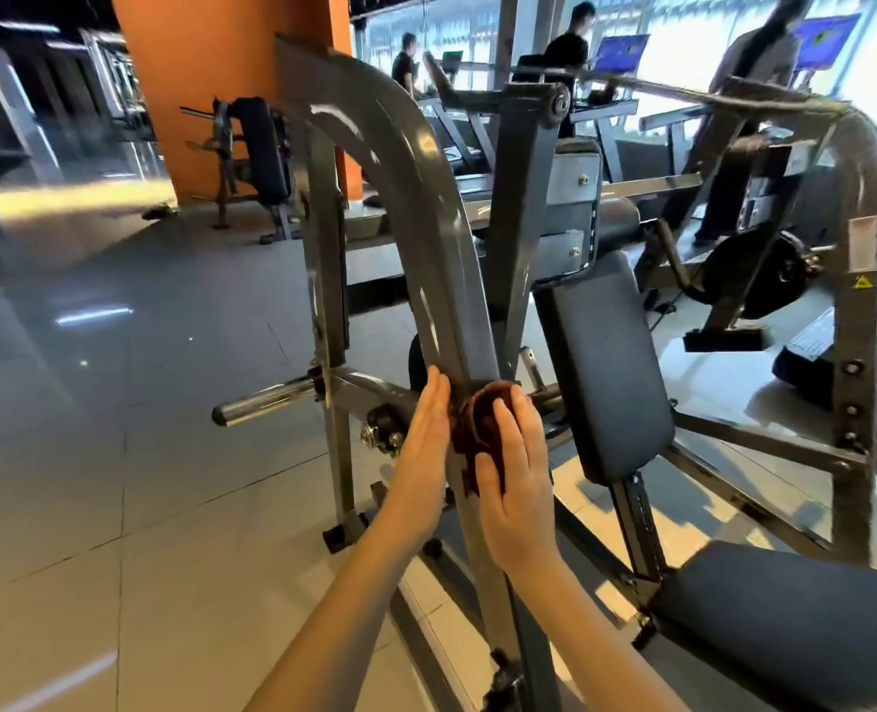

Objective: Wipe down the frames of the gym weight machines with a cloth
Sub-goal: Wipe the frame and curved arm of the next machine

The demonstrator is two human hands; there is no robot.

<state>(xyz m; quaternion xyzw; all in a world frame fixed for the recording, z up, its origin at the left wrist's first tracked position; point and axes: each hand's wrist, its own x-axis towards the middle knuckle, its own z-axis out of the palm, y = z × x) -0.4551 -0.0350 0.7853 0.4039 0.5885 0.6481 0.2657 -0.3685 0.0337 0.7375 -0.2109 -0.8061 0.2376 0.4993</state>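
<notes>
Right grip [516,470] on crumpled cloth [477,429], curved glossy frame [426,223]

- Orange pillar [210,69], rear left.
- Glossy tiled floor [118,403], pale grey.
- Padded bench [262,146] beside the pillar.
- Treadmills [457,125] along bright windows [683,23].
- Three people [404,64] [570,48] [765,59] standing at them, blurred.
- Two blue screens [621,52] [824,38].
</notes>
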